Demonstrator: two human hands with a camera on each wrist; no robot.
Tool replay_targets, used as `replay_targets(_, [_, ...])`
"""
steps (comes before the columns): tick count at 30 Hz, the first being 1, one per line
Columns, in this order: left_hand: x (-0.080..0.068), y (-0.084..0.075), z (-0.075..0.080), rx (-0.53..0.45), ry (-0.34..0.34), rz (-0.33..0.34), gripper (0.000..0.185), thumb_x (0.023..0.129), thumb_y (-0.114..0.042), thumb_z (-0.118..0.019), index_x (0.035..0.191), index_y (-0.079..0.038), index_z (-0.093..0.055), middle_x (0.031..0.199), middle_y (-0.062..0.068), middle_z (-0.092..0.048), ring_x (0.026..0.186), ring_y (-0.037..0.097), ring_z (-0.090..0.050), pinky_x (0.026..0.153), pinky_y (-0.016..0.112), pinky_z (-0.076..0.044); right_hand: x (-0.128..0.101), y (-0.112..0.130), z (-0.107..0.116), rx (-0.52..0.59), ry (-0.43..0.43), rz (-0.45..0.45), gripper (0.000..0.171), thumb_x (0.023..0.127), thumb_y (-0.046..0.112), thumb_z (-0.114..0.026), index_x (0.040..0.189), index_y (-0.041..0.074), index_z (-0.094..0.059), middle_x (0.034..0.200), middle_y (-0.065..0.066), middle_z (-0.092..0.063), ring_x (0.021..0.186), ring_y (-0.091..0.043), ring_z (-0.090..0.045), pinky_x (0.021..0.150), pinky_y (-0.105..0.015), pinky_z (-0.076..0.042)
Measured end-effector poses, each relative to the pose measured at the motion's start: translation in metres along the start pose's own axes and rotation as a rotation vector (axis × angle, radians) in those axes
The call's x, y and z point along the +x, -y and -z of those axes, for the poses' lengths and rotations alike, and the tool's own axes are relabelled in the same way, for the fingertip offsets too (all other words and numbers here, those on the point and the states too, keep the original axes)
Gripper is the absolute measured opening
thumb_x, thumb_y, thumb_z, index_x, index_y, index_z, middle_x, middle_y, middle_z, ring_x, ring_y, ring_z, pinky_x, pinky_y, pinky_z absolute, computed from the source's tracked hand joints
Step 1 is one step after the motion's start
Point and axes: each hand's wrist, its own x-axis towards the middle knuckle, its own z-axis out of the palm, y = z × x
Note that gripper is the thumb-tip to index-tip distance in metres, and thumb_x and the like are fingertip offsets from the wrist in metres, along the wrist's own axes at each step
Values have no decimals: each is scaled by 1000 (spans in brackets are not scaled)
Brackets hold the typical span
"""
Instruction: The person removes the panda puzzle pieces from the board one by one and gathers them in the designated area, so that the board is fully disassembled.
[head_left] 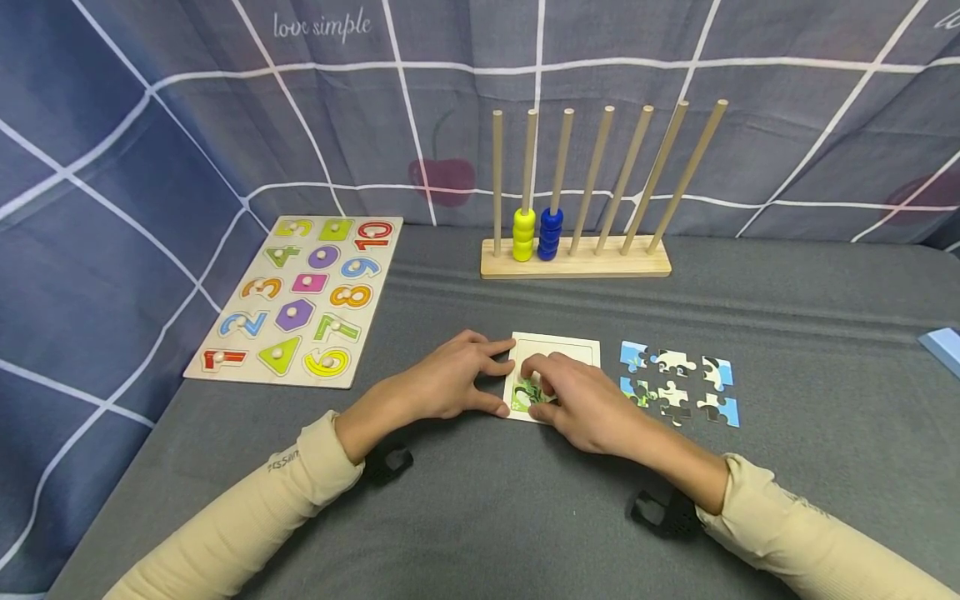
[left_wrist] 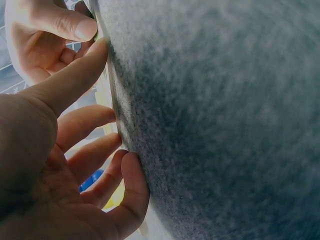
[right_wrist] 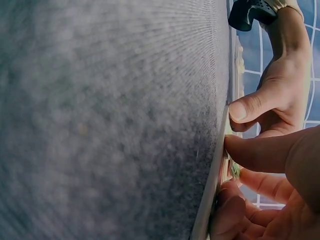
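Note:
A small white puzzle tray (head_left: 557, 343) lies flat on the grey cloth. My left hand (head_left: 453, 377) touches its left edge with spread fingertips, the thumb at the near-left corner. Over the tray's near part, my right hand (head_left: 588, 404) pinches a green-patterned puzzle piece (head_left: 527, 393) between thumb and forefinger. In the right wrist view this piece (right_wrist: 235, 171) shows as a green sliver between those fingers. The right hand hides much of the tray. Just right of the tray, several loose jigsaw pieces (head_left: 673, 398) in blue, black, white and green lie in two rows.
A wooden number-and-shape board (head_left: 348, 333) lies at the left. Behind the tray stands a peg rack (head_left: 585, 265) with tall rods and yellow and blue beads (head_left: 551, 234). A light blue object (head_left: 943, 348) is at the right edge. Patterned curtain (head_left: 450, 108) hangs behind.

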Motion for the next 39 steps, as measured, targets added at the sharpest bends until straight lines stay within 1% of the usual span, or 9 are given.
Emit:
replay_targets(7, [0,0,1,2,4,-2,63,83,-36,-80,135,-7,-60,155,6,-39,131,28,-41,105,45,-37,-1,0,2,24,-15,1,29,83,7,-78,107,14,-63,84,2,-54,72,-11,-50,63,-33,-42])
replay_targets(10, [0,-1,1,1,1,-7,63,83,-36,-80,135,-7,-61,154,7,-39,131,28,-41,105,45,-37,-1,0,4,60,-24,-9,28,83,5,-77,107,14,-65,86,2,-56,74,-12,-51,64,-33,-42])
replay_targets(14, [-1,-1,1,3,0,-7,63,83,-36,-80,135,-7,-61,154,6,-39,131,28,-41,105,45,-37,0,0,6,129,-36,-12,21,86,4,-72,103,15,-66,88,3,-60,74,-9,-54,65,-33,-44])
replay_targets(19, [-1,-2,1,-1,-5,-1,63,82,-36,-80,134,-6,-61,154,6,-40,131,27,-41,105,45,-38,2,-2,5,193,-25,-34,16,89,1,-65,98,14,-65,80,6,-63,70,-6,-57,67,-33,-46])
replay_targets(21, [-1,-2,1,-6,-7,2,63,82,-36,-81,134,-6,-61,154,6,-40,131,28,-41,105,45,-37,3,-2,4,213,-25,-39,16,90,-1,-65,96,14,-65,78,6,-63,69,-6,-57,67,-33,-46])
replay_targets(26, [-1,-2,1,-9,-5,8,63,82,-35,-81,135,-6,-61,154,6,-40,131,27,-40,106,44,-36,3,-3,5,281,-54,-42,15,90,-2,-66,96,12,-66,80,3,-65,67,-8,-57,65,-31,-47])
replay_targets(32, [0,-2,1,6,1,8,63,83,-36,-80,135,-7,-60,154,6,-39,131,27,-41,106,44,-36,-4,-6,14,368,-105,-61,14,91,-2,-65,99,10,-67,84,1,-64,69,-12,-58,61,-30,-47])
replay_targets(35, [0,-2,1,19,-1,3,63,83,-36,-80,135,-7,-61,154,6,-40,130,28,-41,105,44,-37,-10,-8,19,403,-104,-69,14,93,-2,-62,100,9,-68,84,1,-63,70,-14,-58,61,-29,-46])
replay_targets(39, [0,-2,0,26,-7,-7,63,82,-36,-80,135,-6,-61,154,7,-39,130,28,-43,105,43,-38,-22,-12,25,426,-95,-88,13,94,-1,-62,100,9,-68,84,0,-63,68,-14,-57,59,-28,-47])
